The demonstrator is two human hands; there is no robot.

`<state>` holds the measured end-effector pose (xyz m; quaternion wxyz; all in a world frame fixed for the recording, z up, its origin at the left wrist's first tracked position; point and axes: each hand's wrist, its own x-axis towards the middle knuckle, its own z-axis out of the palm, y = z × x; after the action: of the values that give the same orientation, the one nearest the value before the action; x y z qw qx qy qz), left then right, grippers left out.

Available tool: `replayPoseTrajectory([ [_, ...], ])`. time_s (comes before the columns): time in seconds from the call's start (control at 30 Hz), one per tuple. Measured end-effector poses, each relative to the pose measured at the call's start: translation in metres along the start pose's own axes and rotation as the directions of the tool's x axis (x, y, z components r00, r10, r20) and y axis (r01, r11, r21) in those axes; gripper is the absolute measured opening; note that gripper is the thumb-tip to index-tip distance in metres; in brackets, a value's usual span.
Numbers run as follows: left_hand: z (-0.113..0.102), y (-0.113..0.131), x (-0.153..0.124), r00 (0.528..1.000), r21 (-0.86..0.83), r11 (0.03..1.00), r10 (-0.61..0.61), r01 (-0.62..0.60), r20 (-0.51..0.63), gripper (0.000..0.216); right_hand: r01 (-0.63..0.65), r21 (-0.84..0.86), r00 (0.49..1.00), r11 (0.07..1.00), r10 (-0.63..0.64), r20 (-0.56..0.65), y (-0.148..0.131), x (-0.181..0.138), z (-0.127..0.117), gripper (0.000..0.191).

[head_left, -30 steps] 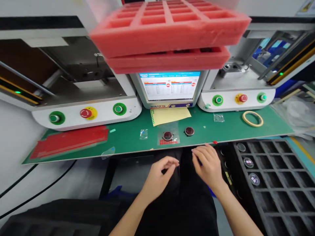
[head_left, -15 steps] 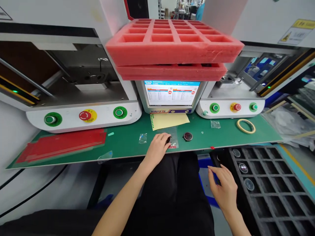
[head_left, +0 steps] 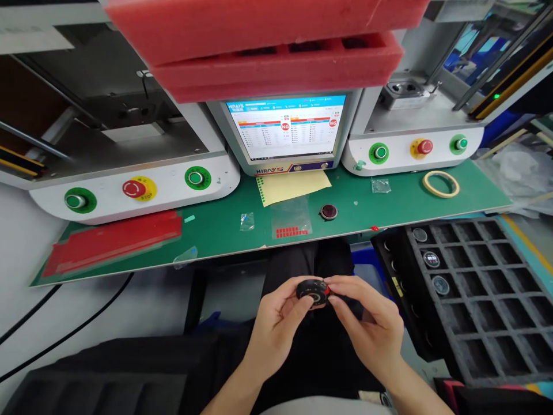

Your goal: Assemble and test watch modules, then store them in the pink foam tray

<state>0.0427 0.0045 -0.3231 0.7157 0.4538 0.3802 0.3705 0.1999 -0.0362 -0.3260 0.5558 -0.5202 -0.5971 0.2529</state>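
Observation:
My left hand (head_left: 276, 323) and my right hand (head_left: 367, 325) meet over my lap, below the bench edge. Between their fingertips they hold a small round black part (head_left: 311, 291) with a red spot at its right side. Both hands are closed on it in a pinch. A second round dark part (head_left: 329, 212) lies on the green mat (head_left: 216, 230). Beside that part lies a clear plastic sheet with a row of red stickers (head_left: 291, 225), with nothing on it.
A screen (head_left: 287, 129) showing red NG marks stands between two white machines with green and red buttons (head_left: 138, 189). Red foam trays (head_left: 276, 57) sit above it. Black compartment tray (head_left: 488, 288) with round parts at right. Tape ring (head_left: 440, 183), yellow sheet (head_left: 294, 187), red strips (head_left: 112, 242).
My left hand lifted the round part off the sticker sheet and brought it down to my lap. My right hand came in from the black tray to pinch it too.

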Motion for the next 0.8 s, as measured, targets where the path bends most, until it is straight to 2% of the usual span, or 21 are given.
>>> replayPoseTrajectory([
  [0.07, 0.000, 0.000, -0.008, 0.993, 0.200, 0.972, 0.119, -0.119, 0.010, 0.022, 0.000, 0.032, 1.000, 0.999, 0.001, -0.019, -0.003, -0.003, -0.001, 0.027],
  [0.13, -0.002, 0.002, -0.015, 0.975, 0.367, 0.904, 0.218, -0.221, 0.051, 0.027, 0.007, 0.041, 1.000, 0.999, -0.006, -0.030, -0.005, -0.005, -0.002, 0.027],
  [0.23, -0.005, 0.003, -0.021, 0.945, 0.486, 0.811, 0.293, -0.325, 0.142, 0.033, -0.013, 0.069, 1.000, 0.998, 0.014, -0.006, -0.009, -0.006, -0.006, 0.025],
  [0.33, -0.009, 0.004, -0.023, 0.912, 0.498, 0.765, 0.333, -0.409, 0.238, 0.038, -0.032, 0.091, 0.999, 0.995, 0.028, 0.043, -0.012, -0.006, -0.011, 0.022],
  [0.4, -0.012, 0.004, -0.024, 0.897, 0.488, 0.754, 0.341, -0.439, 0.281, 0.040, -0.054, 0.111, 0.991, 0.992, 0.040, 0.127, -0.012, -0.006, -0.015, 0.021],
  [0.5, -0.015, 0.003, -0.025, 0.890, 0.459, 0.768, 0.329, -0.446, 0.315, 0.040, -0.145, 0.163, 0.948, 0.976, 0.090, 0.306, -0.010, -0.005, -0.021, 0.018],
  [0.57, -0.015, 0.001, -0.026, 0.889, 0.435, 0.783, 0.329, -0.446, 0.319, 0.041, -0.186, 0.176, 0.925, 0.967, 0.112, 0.364, -0.008, -0.005, -0.024, 0.015],
  [0.67, -0.014, 0.000, -0.027, 0.887, 0.411, 0.794, 0.338, -0.448, 0.313, 0.042, -0.171, 0.195, 0.932, 0.966, 0.095, 0.349, -0.006, -0.007, -0.023, 0.012],
  [0.8, -0.013, 0.001, -0.026, 0.900, 0.428, 0.796, 0.325, -0.427, 0.292, 0.047, -0.076, 0.225, 0.984, 0.971, 0.036, 0.174, -0.003, -0.010, -0.016, 0.025],
])
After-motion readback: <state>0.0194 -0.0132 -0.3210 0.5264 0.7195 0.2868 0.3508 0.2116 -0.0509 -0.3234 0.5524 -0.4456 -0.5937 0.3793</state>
